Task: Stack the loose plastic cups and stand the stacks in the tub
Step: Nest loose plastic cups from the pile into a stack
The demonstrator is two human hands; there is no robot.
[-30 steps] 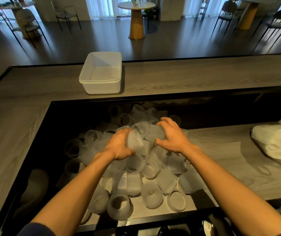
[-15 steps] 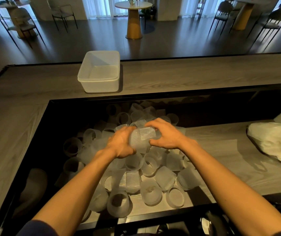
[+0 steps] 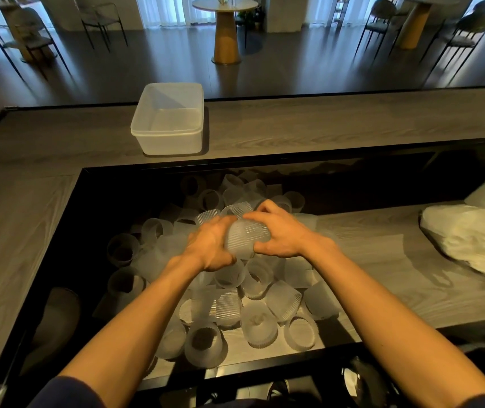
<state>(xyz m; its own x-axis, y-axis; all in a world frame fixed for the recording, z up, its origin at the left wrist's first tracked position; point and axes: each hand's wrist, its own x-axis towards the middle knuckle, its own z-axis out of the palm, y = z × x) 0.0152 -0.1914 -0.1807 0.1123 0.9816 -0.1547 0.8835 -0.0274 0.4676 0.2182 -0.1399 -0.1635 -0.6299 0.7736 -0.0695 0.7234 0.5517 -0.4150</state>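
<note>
My left hand (image 3: 211, 245) and right hand (image 3: 279, 234) both close their grip on one ribbed cup (image 3: 245, 238), held sideways between them just above the pile of loose cups (image 3: 235, 307). That pile lies on the lower surface (image 3: 397, 275) in front of me. The tub (image 3: 170, 119) sits well apart on the raised surface (image 3: 323, 125) beyond, with nothing inside. A crumpled white bag (image 3: 470, 234) lies to my right.

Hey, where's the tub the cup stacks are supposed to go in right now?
In the head view, the tub sits on the raised wooden counter at upper left of centre, beyond the pile of loose cups and both hands, with nothing visibly in it.
</note>
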